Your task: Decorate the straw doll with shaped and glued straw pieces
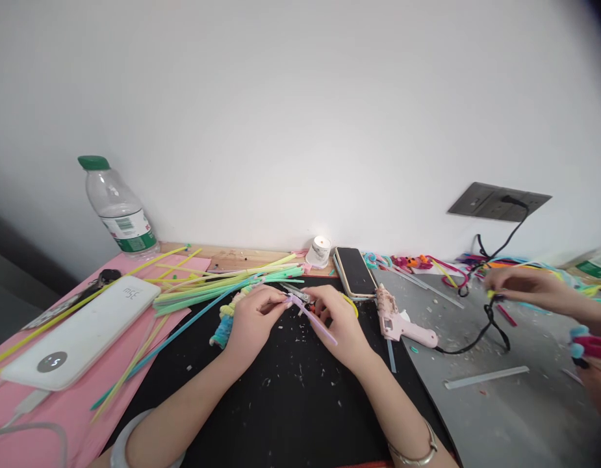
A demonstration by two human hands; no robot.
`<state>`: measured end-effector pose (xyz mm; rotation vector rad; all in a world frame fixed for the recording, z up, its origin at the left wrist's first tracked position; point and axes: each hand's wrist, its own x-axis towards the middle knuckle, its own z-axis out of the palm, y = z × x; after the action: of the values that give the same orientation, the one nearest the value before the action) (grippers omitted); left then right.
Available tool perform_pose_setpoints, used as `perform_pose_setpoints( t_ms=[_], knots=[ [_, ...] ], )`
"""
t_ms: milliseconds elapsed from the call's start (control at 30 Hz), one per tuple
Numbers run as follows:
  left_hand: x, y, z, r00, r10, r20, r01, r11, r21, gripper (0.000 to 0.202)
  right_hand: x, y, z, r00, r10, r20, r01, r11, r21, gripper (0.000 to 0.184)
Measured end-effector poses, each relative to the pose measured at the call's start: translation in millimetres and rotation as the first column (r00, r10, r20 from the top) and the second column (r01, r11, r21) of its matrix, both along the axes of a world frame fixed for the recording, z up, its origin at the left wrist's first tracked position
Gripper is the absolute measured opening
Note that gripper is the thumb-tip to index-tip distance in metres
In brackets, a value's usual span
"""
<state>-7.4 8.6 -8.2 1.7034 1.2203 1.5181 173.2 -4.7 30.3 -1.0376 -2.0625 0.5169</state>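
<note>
My left hand point(254, 318) and my right hand point(340, 322) meet over a black mat point(281, 396). Both pinch a thin lilac pipe cleaner point(314, 320) that runs diagonally between them. The left fingers grip its upper end, beside small metal pliers point(296, 292) lying on the mat. The right fingers are curled around the stem lower down, with a yellow loop point(351, 303) behind them. A small twisted blue-and-yellow pipe-cleaner figure point(225, 322) lies just left of my left hand.
A bundle of green and yellow straws point(222, 283), a white power bank point(80, 335) on pink paper, a water bottle point(117, 208), a phone point(355, 271), a pink glue gun point(402, 322) with black cord. Another person's hands point(524, 286) work at the right over a grey mat point(499, 403).
</note>
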Motion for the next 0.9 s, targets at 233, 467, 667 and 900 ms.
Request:
perform_pose_setpoints(
  t_ms=[233,467,667,900],
  knots=[
    [-1,1,-1.1,0.999,0.028,0.018,-0.029,0.999,0.033,0.006,64,-9,14.0,0.864,-0.498,0.07,0.497,0.867,0.04,0.046],
    [1,-1,0.2,0.999,-0.001,0.04,0.001,1.0,0.02,0.006,150,-29,0.1,0.516,-0.651,0.557,0.775,0.632,0.02,0.048],
    [2,-2,3.1,0.999,-0.019,0.041,0.019,1.0,0.014,0.005,150,-22,-10.1,0.454,-0.599,0.66,0.793,0.609,0.006,0.053],
    [1,-2,1.9,0.999,-0.028,0.045,0.027,1.0,0.015,0.005,142,-15,-0.9,0.51,-0.587,0.629,0.788,0.612,-0.067,0.055]
  ],
)
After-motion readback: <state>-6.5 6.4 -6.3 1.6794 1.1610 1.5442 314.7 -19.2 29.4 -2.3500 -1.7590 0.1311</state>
